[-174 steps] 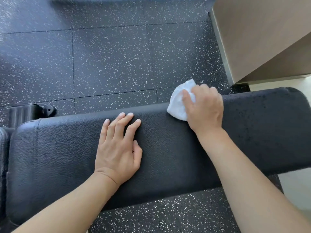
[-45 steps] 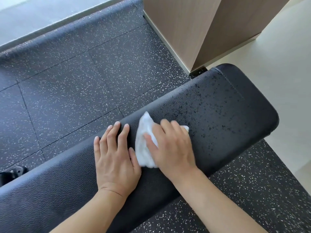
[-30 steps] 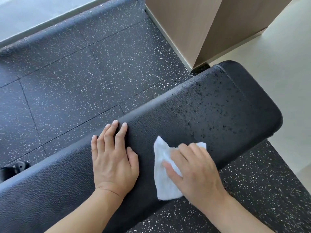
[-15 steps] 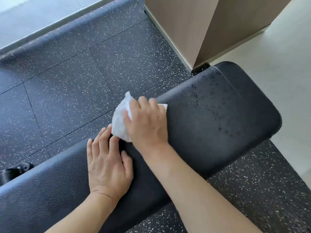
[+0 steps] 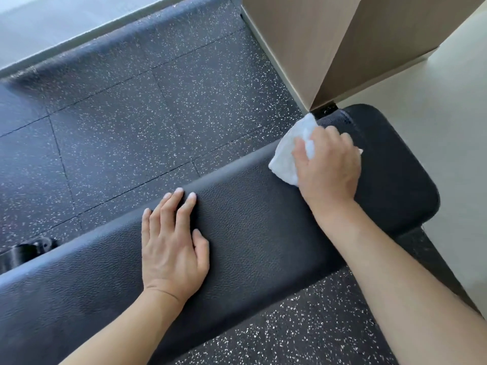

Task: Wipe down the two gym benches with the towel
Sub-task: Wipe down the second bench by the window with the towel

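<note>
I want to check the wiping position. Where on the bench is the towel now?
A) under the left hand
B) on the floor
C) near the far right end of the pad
C: the right hand presses the white towel near the right end of the bench.

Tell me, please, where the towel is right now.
In the head view, the towel lies under the right hand on the bench's far right end, near the wooden pillar.
</note>
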A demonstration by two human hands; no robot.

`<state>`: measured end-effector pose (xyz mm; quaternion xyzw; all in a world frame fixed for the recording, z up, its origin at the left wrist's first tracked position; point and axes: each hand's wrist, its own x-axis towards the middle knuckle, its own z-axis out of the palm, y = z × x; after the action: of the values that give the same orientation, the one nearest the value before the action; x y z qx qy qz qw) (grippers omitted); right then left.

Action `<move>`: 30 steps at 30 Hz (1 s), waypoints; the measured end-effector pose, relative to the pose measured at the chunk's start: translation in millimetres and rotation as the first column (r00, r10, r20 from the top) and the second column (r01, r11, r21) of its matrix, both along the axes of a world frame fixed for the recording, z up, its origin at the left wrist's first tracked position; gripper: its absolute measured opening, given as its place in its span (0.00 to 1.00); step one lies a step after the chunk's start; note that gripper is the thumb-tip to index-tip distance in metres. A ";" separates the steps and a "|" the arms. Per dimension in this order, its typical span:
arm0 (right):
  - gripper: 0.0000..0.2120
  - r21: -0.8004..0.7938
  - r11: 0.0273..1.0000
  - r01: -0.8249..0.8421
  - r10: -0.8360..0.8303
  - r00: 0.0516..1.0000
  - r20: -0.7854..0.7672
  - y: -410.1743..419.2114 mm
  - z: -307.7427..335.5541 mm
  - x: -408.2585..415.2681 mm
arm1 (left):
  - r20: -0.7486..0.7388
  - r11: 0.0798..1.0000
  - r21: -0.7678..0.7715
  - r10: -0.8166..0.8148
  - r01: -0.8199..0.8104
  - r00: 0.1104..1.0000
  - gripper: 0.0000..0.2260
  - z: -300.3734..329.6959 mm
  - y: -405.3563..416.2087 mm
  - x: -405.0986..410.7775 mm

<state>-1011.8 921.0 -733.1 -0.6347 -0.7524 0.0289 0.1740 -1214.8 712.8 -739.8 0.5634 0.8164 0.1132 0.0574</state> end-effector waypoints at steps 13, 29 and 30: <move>0.13 0.126 0.824 -0.552 0.562 0.824 -0.067 -75.8 -6.5 -18.2 | 0.020 0.999 0.007 0.031 -0.031 0.999 0.28 3.3 1.9 2.9; 0.14 -0.020 0.998 -0.067 0.065 0.994 -0.091 -188.5 -1.1 -82.7 | 0.127 0.999 -0.036 0.016 -0.011 0.992 0.25 6.7 -1.4 -0.7; 0.14 -0.020 0.996 -0.090 0.087 0.992 -0.095 -187.0 0.9 -79.0 | 0.128 0.999 -0.051 0.016 -0.010 0.992 0.25 8.8 -1.8 1.3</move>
<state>-1090.8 734.0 -732.2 -0.6006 -0.7703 0.0755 0.2003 -1213.5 711.0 -731.0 0.5481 0.8172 0.1287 0.1231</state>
